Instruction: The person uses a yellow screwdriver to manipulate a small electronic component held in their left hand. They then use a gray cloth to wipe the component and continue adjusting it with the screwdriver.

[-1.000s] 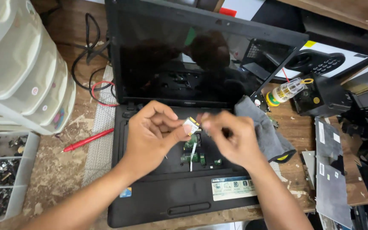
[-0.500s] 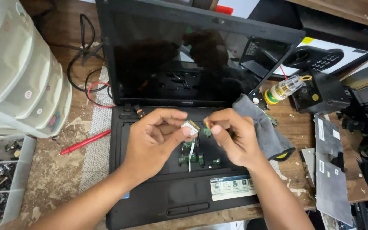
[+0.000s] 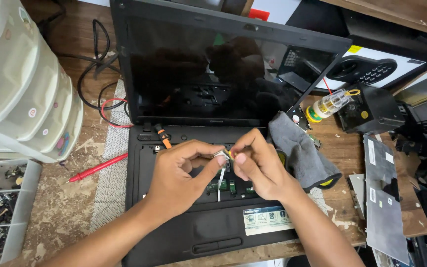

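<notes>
Left hand (image 3: pixel 181 175) and right hand (image 3: pixel 258 165) both pinch-closed on the small metal part (image 3: pixel 222 155) with its white ribbon cable (image 3: pixel 220 177), mid-deck over the open laptop (image 3: pixel 193 232); any twist could tear the ribbon.

The worktop (image 3: pixel 70 217) is rough, worn wood with pale scuffed patches, and on it the laptop (image 3: pixel 184 237) has a matt black plastic body, a glossy dark screen (image 3: pixel 213 74) that mirrors the scene, and a shiny paper sticker (image 3: pixel 268 221) on the palm rest. Between the fingertips of the left hand (image 3: pixel 179 180) and the right hand (image 3: pixel 258 170) sits a small bright metal piece (image 3: pixel 220 155) with a thin white ribbon (image 3: pixel 219 178) hanging matt below it. Beside them lies a soft grey cloth (image 3: pixel 297 148), a smooth red plastic probe (image 3: pixel 97 168), translucent milky plastic drawers (image 3: pixel 21 89), and dull grey metal plates (image 3: pixel 384 198).
</notes>
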